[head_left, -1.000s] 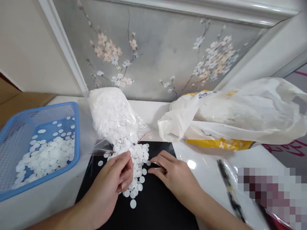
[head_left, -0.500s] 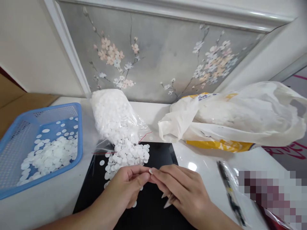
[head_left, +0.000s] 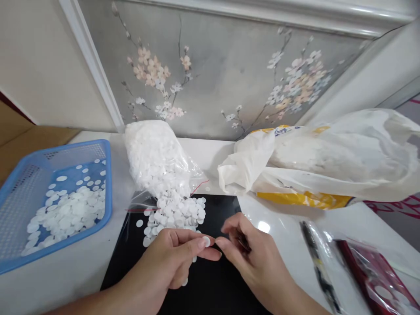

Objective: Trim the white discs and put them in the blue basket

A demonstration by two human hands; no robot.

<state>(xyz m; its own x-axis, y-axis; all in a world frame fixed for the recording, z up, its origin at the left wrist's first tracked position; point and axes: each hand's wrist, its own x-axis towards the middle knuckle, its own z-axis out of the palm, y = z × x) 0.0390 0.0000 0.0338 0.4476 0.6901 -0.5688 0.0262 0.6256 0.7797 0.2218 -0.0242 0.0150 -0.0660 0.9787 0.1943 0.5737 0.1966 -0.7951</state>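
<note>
Between thumb and fingers, my left hand (head_left: 180, 256) pinches a small white disc (head_left: 206, 241). My right hand (head_left: 252, 253) is just to its right, thumb tip close to the disc, fingers curled; something thin and dark sits inside the curl, too hidden to name. Both hands are over a black board (head_left: 213, 288). Behind my left hand lies a pile of white discs (head_left: 177, 214), spilling from a clear zip bag (head_left: 154, 153) full of them.
A blue basket (head_left: 108, 188) with more white discs stands at the left. White and yellow plastic bags (head_left: 305, 199) lie at the back right. A dark pen-like item (head_left: 320, 267) and a red packet (head_left: 370, 271) in clear plastic are at the right.
My right hand has drawn back to the right, its fingers lifting and curling away from the left fingertips. The white disc now shows fully at my left fingertips.
</note>
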